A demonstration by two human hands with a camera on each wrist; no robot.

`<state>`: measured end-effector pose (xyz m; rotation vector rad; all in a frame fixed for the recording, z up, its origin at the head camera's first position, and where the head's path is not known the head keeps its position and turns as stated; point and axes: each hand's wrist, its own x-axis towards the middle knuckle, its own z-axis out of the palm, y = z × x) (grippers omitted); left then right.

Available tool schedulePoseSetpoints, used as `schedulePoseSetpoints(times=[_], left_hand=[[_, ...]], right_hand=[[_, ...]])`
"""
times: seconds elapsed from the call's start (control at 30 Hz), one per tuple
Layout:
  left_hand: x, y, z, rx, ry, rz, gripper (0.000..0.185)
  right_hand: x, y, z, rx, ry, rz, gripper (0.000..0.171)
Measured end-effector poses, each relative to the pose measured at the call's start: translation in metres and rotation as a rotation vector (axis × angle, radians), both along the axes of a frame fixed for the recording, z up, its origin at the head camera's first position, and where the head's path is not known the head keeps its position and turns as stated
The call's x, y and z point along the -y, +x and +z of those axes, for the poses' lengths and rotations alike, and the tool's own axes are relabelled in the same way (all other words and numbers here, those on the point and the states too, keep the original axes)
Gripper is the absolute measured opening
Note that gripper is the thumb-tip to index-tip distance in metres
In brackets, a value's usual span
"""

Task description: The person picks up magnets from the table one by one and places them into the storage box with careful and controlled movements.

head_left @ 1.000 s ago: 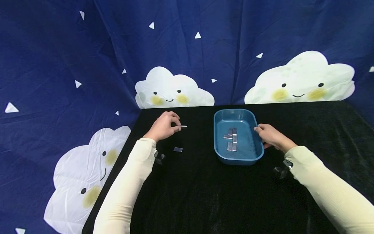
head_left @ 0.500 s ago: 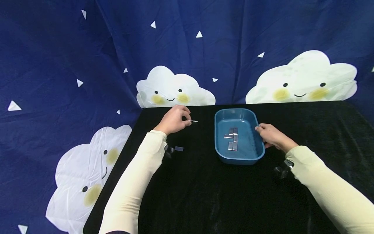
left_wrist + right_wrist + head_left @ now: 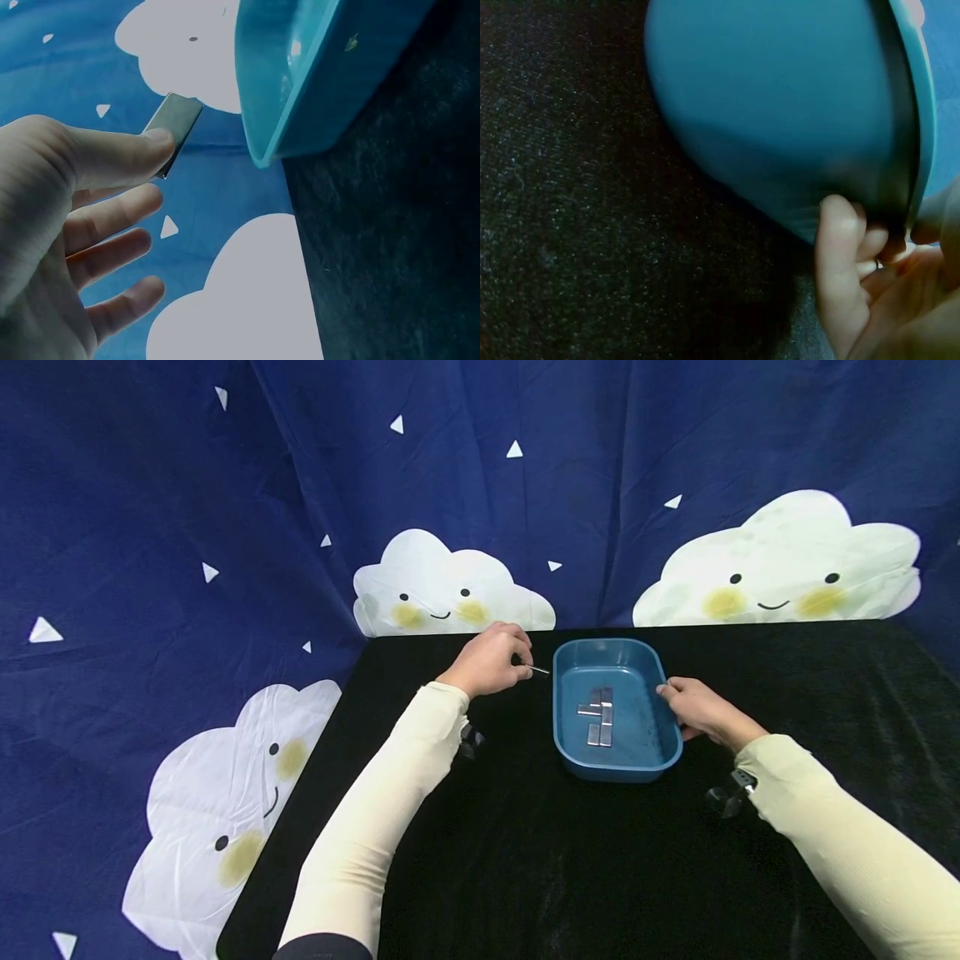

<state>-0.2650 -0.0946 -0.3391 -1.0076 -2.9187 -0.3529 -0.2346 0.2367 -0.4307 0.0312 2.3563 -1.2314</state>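
Note:
My left hand (image 3: 522, 664) pinches a small flat metal plate (image 3: 537, 670) between thumb and fingers, just left of the blue plastic tray's (image 3: 617, 646) left rim. In the left wrist view the plate (image 3: 174, 129) sticks out from the thumb tip, close to the tray's edge (image 3: 300, 97), with the other fingers spread loosely below. Several similar metal plates (image 3: 600, 714) lie on the tray's floor. My right hand (image 3: 667, 692) grips the tray's right rim. The right wrist view shows its fingers (image 3: 844, 255) curled under the rim against the tray's wall (image 3: 780, 112).
The tray stands on a table covered in black cloth (image 3: 570, 860). The table's left edge (image 3: 300, 793) runs close beside my left forearm. A dark blue backdrop with cloud faces (image 3: 450, 585) hangs behind and to the left.
My left hand has carried the metal plate rightward to the tray's left rim. Its forearm now covers the loose plate that lay on the cloth. The right hand has not moved.

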Motion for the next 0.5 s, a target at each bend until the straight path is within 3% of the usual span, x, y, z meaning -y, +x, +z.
schedulePoseSetpoints(times=[0.3, 0.5], left_hand=[[-0.034, 0.003, 0.009, -0.041, -0.062, -0.062, 0.008], [-0.059, 0.002, 0.004, -0.054, -0.081, -0.083, 0.009]], right_hand=[[-0.001, 0.0, 0.001, -0.001, -0.004, -0.001, 0.037], [-0.001, 0.0, -0.001, -0.005, -0.002, -0.002, 0.036]])
